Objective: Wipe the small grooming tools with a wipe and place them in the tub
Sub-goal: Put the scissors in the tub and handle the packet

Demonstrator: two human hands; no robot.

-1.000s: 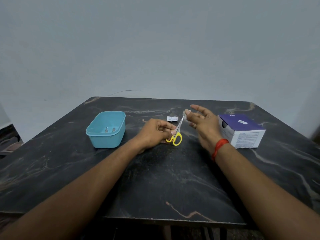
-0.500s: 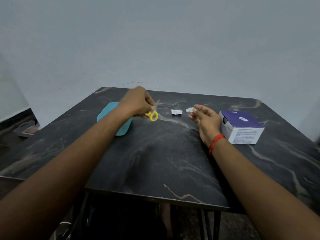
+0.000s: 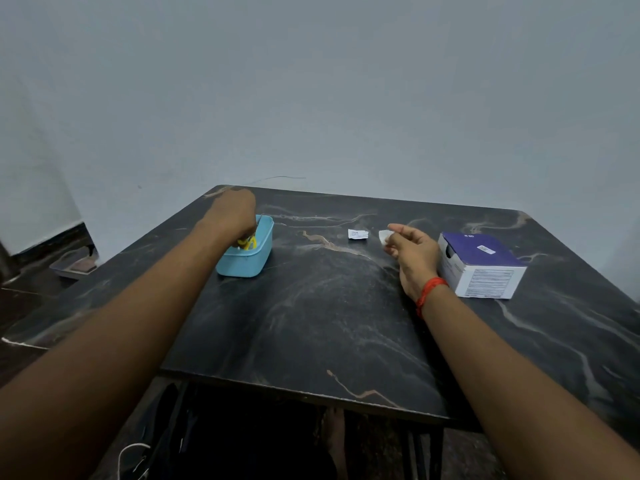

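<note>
Head view: left hand (image 3: 230, 216) curled on scissors (image 3: 248, 243) at yellow loops, inside tub (image 3: 255, 263), centre-left of frame; right hand (image 3: 412, 252) pinches wipe (image 3: 383, 235), centre-right. Scissors likely light, stiff, blades slick and pointed; hold by loops.

The scene was dim and flatly lit, with a cool grey cast and no visible light source. A faint sheen lay on the dark marbled worktop (image 3: 329, 323), and shadows were weak. The left hand (image 3: 232, 216) looked soft-edged. Wide-angle distortion bowed the worktop's edges and stretched the lower corners.
</note>
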